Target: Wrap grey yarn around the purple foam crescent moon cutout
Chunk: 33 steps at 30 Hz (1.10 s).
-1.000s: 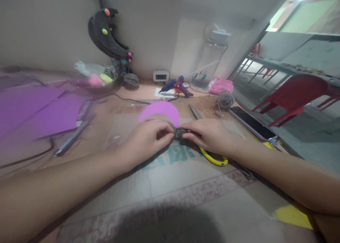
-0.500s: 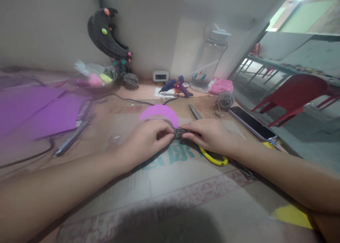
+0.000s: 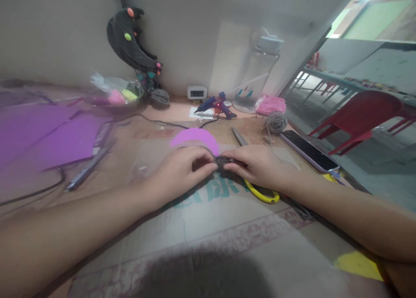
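My left hand (image 3: 180, 170) and my right hand (image 3: 256, 165) meet at the middle of the table, both pinched on a small dark grey object (image 3: 222, 161) held between their fingertips. What the object is I cannot make out. A pink foam half-circle (image 3: 195, 137) lies just behind my left hand. Under my right hand a pair of yellow-handled scissors (image 3: 261, 194) rests on the printed table cover.
A blue glue gun (image 3: 216, 106) lies at the back by a small white clock (image 3: 196, 92) and a clear water jug (image 3: 256, 74). Twine ball (image 3: 275, 122), phone (image 3: 308, 150), purple foam sheets (image 3: 52, 137), a black crescent ornament (image 3: 130, 42), red chair (image 3: 364, 116) at right.
Both hands stay pinched on the dark object, with only slight finger shifts. The view has barely moved.
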Available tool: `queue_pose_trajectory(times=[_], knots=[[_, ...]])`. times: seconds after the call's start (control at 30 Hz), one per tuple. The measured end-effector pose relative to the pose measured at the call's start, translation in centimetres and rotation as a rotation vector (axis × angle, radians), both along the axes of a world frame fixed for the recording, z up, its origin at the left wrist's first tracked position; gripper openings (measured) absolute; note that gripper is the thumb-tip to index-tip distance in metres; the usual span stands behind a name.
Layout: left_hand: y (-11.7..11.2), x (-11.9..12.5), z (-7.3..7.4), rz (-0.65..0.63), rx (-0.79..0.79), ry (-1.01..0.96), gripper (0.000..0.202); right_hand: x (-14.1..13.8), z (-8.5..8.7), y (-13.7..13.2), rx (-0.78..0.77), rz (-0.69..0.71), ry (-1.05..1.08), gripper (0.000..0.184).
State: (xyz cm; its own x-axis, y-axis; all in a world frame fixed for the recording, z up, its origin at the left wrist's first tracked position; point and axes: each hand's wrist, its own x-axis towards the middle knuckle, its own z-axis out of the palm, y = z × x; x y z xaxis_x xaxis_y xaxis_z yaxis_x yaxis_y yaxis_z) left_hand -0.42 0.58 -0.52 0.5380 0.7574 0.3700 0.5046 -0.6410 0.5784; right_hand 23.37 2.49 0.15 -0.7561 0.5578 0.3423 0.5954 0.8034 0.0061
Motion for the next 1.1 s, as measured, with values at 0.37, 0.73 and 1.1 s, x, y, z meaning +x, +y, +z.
queue_pose_trajectory(times=[0.37, 0.73, 1.1], knots=[[-0.37, 0.13, 0.10, 0.054, -0.037, 0.019, 0.007, 0.07, 0.01, -0.10, 0.042, 0.031, -0.022, 0.038], [-0.31, 0.12, -0.07, 0.034, -0.017, 0.015, 0.006, 0.00, -0.20, -0.01, 0.160, 0.075, -0.008, 0.037], [-0.35, 0.13, 0.01, 0.012, 0.026, 0.023, 0.007, -0.05, -0.17, -0.06, 0.102, 0.068, -0.024, 0.039]])
